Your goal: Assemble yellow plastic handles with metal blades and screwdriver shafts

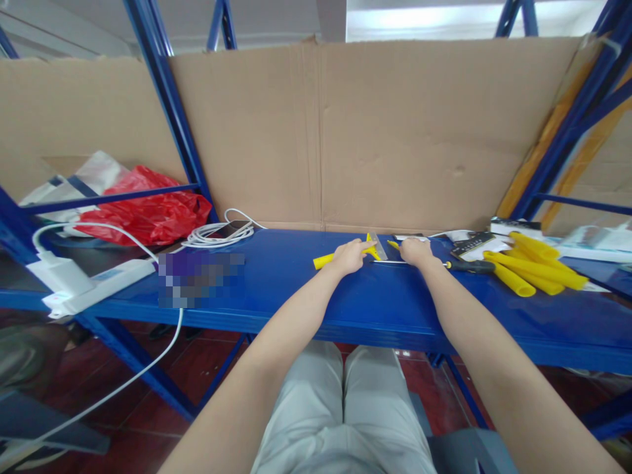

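My left hand (349,257) is closed round a scraper with a yellow handle (323,261); its yellow head and pale flat blade (380,246) point away to the right. Close beside the blade, my right hand (415,253) is closed, with the tip of a small yellow piece (394,244) showing at its fingers. What kind of piece it is, I cannot make out. A screwdriver with a dark handle (471,266) lies on the blue tabletop (284,283), its long thin shaft reaching left past my right hand towards the scraper.
Several yellow tubes (543,266) lie piled at the right, beside black-and-white printed cards (476,245). Leftward are a coiled white cable (212,236), a blurred-out item (200,280), a power strip (106,284) and a red plastic bag (148,207). Cardboard (395,138) walls the back.
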`<state>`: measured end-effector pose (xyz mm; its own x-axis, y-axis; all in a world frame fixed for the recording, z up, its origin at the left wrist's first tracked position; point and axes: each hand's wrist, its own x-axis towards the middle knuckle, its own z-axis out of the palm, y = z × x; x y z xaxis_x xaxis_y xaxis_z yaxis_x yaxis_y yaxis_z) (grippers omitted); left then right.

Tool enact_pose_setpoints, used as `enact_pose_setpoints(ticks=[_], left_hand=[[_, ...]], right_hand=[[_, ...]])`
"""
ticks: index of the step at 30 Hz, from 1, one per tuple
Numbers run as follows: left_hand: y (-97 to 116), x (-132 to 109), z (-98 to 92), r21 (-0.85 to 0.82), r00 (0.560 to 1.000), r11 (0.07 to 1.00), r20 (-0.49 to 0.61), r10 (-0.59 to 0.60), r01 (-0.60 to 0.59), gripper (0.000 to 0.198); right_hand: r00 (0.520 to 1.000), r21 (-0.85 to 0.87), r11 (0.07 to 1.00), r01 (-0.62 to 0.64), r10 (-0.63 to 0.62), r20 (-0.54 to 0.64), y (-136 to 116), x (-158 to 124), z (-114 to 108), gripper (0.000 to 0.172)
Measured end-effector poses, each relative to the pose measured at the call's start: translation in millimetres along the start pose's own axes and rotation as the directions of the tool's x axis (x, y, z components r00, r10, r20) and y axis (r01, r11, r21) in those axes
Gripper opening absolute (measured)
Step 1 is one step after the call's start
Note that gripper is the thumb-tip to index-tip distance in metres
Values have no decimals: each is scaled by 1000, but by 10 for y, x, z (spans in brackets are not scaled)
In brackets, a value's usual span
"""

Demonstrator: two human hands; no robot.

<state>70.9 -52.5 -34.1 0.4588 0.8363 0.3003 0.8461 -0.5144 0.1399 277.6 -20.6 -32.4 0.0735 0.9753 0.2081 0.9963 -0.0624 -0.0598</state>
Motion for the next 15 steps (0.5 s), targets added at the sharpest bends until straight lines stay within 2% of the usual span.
enact_pose_setpoints(ticks=[6,10,13,15], left_hand=[[-13,12,28,0,1000,1000,-8,3,-3,53],[-12,11,33,-16,1000,1000,-19,4,-4,55],[-3,9,26,-25,1000,1000,-22,-1,0,56],[4,9,21,-27,1000,1000,-22,-2,1,55]], right_hand=[[993,119,986,-117,118,3,46,-18,-33,27],[971,357,922,-151,206,-122,89,8,-86,20],[914,584,803,-119,319,-252,76,23,-141,12],[871,756,649,-92,420,-255,37,21,-175,10]])
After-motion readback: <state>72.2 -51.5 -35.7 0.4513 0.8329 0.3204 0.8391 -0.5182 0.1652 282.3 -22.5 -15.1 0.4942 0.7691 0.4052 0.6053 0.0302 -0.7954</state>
